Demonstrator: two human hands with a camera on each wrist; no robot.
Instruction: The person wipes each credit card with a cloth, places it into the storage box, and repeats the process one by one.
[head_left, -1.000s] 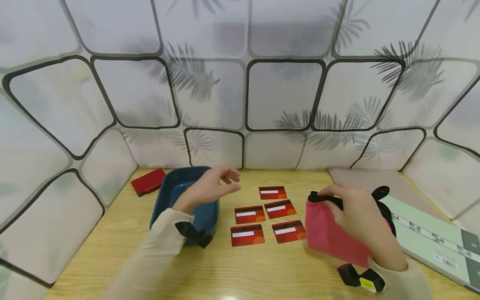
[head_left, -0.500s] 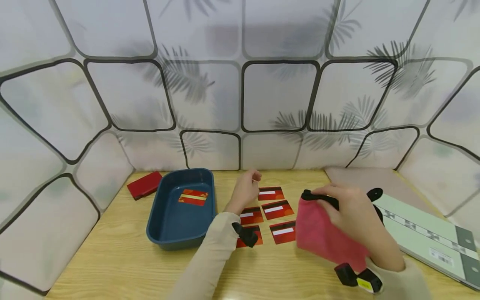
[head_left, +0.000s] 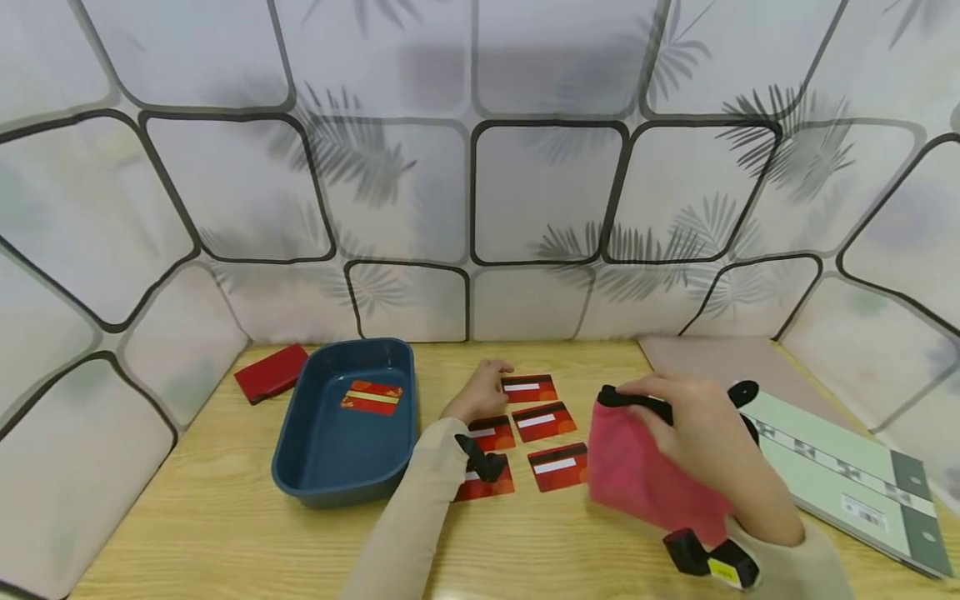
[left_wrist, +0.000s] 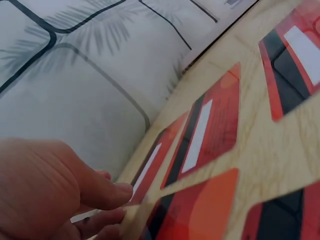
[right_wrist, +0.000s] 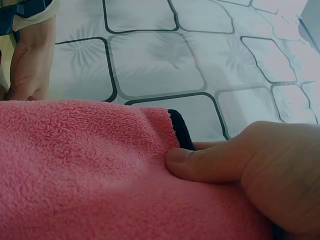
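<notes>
Several red cards with a black stripe and a white strip lie on the table between the hands. My left hand (head_left: 480, 393) is at the left edge of the farthest card (head_left: 529, 388); in the left wrist view the thumb and fingers (left_wrist: 120, 192) meet that card's near end, and whether they pinch it is unclear. My right hand (head_left: 705, 433) grips the black-trimmed top edge of a pink fleecy pouch (head_left: 645, 471), thumb on the near side, as the right wrist view also shows on the pink cloth (right_wrist: 90, 160).
A blue tray (head_left: 341, 454) at the left holds a red and gold card (head_left: 372, 397). Behind its left side lies a dark red wallet-like item (head_left: 272, 373). A pale green patterned book or box (head_left: 847, 475) lies at the right, beside a greyish flat sheet (head_left: 720, 358).
My left hand has moved right from over the blue tray to the farthest striped card, uncovering the red and gold card in the tray. My right hand keeps its grip on the pouch.
</notes>
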